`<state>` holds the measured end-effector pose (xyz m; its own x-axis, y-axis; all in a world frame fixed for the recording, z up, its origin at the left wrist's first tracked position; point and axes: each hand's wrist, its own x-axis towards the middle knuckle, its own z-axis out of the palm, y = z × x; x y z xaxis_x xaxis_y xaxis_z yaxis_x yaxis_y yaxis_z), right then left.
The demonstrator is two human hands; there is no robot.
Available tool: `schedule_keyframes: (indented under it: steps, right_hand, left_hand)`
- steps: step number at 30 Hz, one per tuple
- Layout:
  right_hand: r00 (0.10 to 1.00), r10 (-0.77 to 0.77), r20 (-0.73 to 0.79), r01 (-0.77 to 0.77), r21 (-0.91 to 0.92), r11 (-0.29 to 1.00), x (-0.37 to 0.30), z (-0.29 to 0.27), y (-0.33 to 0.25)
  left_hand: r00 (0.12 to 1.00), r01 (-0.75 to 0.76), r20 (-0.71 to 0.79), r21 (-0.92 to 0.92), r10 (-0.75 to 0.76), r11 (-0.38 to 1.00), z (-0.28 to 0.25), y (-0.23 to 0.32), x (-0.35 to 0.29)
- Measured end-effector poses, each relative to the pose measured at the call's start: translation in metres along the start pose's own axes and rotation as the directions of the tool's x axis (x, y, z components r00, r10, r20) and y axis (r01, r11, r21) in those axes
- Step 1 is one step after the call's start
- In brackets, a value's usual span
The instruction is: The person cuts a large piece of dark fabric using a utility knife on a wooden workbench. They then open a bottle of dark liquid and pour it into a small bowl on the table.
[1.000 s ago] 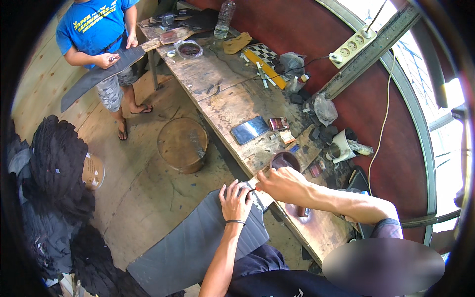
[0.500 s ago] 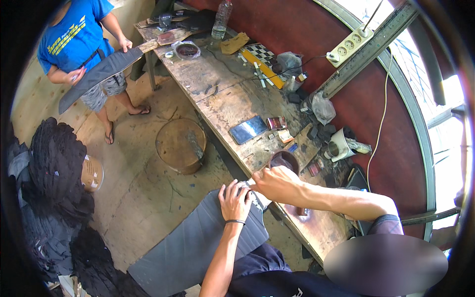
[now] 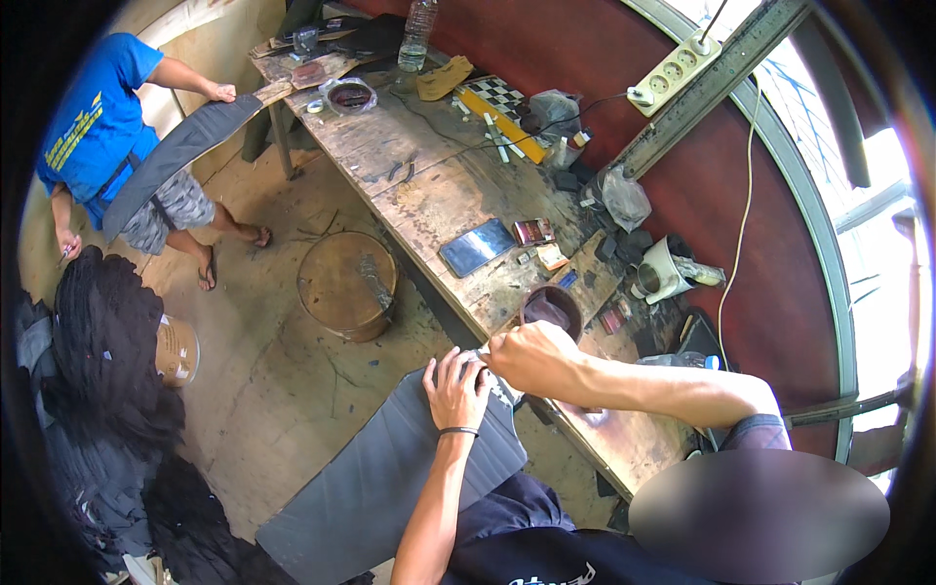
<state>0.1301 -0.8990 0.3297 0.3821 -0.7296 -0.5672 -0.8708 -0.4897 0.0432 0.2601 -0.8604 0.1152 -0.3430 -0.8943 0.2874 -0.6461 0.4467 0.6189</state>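
A broad dark grey panel of leather-like sheet point(image 3: 380, 478) slopes from the workbench edge across my lap, with a pale strip along its upper right side. My left hand point(image 3: 456, 388) lies over its top edge, the fingers bent over and gripping there. Close beside it, my right hand point(image 3: 531, 359) is closed in a fist at the panel's upper corner; what sits inside the fist is hidden. Just beyond the right hand stands a round brown pot point(image 3: 578, 317) with dark stuff in it.
On the wooden workbench point(image 3: 429, 210) lie a phone point(image 3: 478, 248), small boxes and a white cup point(image 3: 668, 273). A round wooden-topped drum point(image 3: 341, 283) stands on the floor. Dark cloth point(image 3: 102, 341) is heaped at left. A co-worker point(image 3: 107, 136) stands by another dark panel point(image 3: 185, 146).
The view has shifted slightly. My hands stay at the panel's top edge, the right one barely moved. The co-worker has lowered one hand away from their panel toward the cloth heap.
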Motion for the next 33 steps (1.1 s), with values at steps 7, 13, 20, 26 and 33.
schedule_keyframes:
  steps: [7,13,20,26,33]
  right_hand:
    - [0.994,0.075,0.073,-0.081,0.079,0.994,0.004,0.004,-0.004]
    - [0.928,-0.099,-0.358,0.105,-0.003,0.994,0.011,0.004,-0.002]
    - [0.843,-0.154,-0.516,0.159,-0.034,0.987,0.001,0.005,0.004]
    - [0.881,-0.047,-0.471,0.039,-0.026,0.999,0.005,0.018,-0.003]
    - [0.987,0.003,-0.161,0.000,0.022,1.000,0.009,0.022,0.007]
  left_hand:
    - [0.999,0.017,0.031,0.007,-0.017,1.000,0.000,0.001,0.001]
    - [1.000,-0.004,-0.026,0.019,0.004,1.000,-0.002,0.002,0.002]
    - [0.999,-0.003,-0.046,-0.027,0.002,1.000,0.000,0.002,0.004]
    - [1.000,0.000,-0.026,-0.009,0.000,1.000,-0.001,0.001,0.002]
    - [1.000,0.006,-0.019,-0.024,-0.006,1.000,0.000,0.001,0.001]
